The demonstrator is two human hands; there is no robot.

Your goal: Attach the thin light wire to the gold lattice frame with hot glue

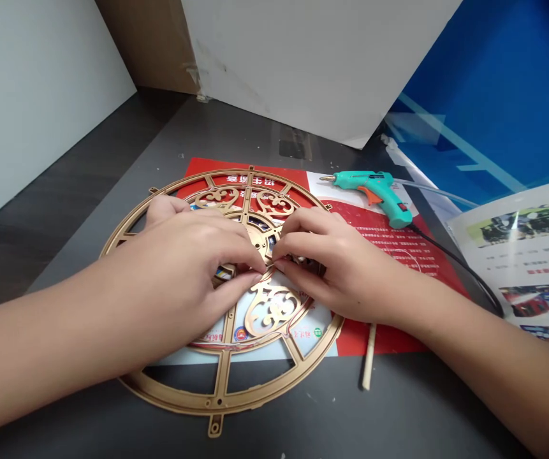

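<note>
A gold-coloured round openwork frame (197, 403) with spokes and scroll ornaments lies flat on the table. Above its hub, my left hand (197, 255) has thumb and forefinger pinched together. My right hand (324, 255) is also closed in a pinch, its fingertips almost meeting the left ones. Between the fingertips a thin wire (270, 265) shows faintly; most of it is covered by the fingers. Thin reddish wires (255, 345) run along the frame's inner ring. Part of the hub and the frame's left side are hidden under my hands.
A teal glue gun (372, 191) lies at the back right, its black cord (460, 261) trailing right. Under the frame is a red and white printed sheet (393, 338). A pale stick (369, 363) lies near my right wrist. White panels (303, 57) stand behind; printed pages (527, 255) are at right.
</note>
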